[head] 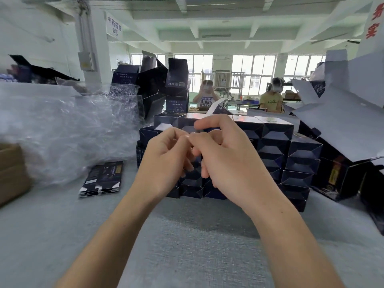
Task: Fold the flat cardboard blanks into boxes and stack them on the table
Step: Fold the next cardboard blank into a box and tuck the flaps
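Bringing the left hand (166, 161) and the right hand (226, 161) together just in front of the stack of boxes (274, 150), fingers curled in, tips touching, holding no cardboard as far as can be seen. Probably standing between two boxes, with many already folded. Next, likely needing to reach left to the flat blanks (101, 179) lying on the grey table (187, 235) beside the crumpled plastic wrap (62, 132), and peeling off only the top one. Handling thin stiff card: dark and glossy outside, pale inside, sharply creased, box ends showing diagonal folds.
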